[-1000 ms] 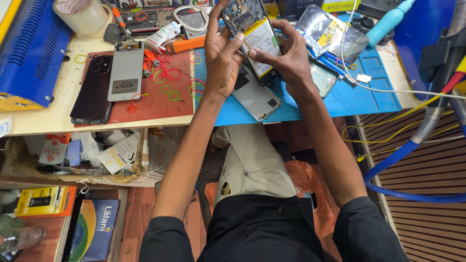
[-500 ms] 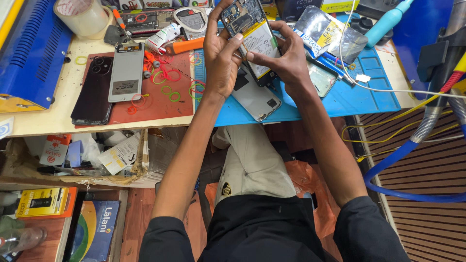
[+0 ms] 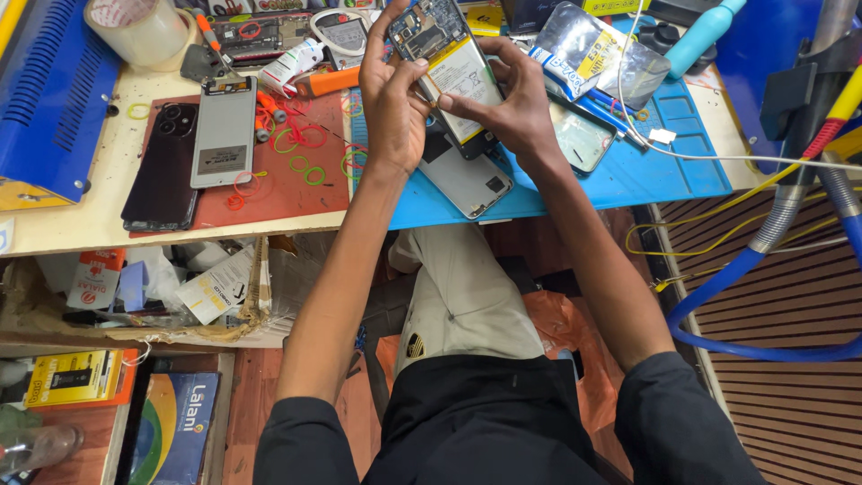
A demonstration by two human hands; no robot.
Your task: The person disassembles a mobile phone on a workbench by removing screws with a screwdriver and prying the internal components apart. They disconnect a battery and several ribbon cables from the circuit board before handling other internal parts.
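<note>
A person seated at a cluttered repair bench holds an opened smartphone (image 3: 446, 67), back cover off, its white battery and circuit board exposed, raised just above the blue work mat (image 3: 620, 180). The left hand (image 3: 395, 103) grips the phone's left edge, fingers curled narrowly around it with the thumb pressed on the battery. The right hand (image 3: 512, 108) closes on the phone's right edge, thumb and forefinger pinched at the battery's side.

On the blue work mat, directly below the phone, lies a grey back cover (image 3: 467, 180); to the right of the hands rests a shiny plastic pouch (image 3: 597, 58). Left of the mat, a red pad (image 3: 287, 180) carries a dark phone (image 3: 164, 166), a silver phone panel (image 3: 224, 130) and scattered rubber bands (image 3: 301, 153). A roll of clear tape (image 3: 139, 31) stands beyond the pad, beside a blue metal case (image 3: 49, 99).
</note>
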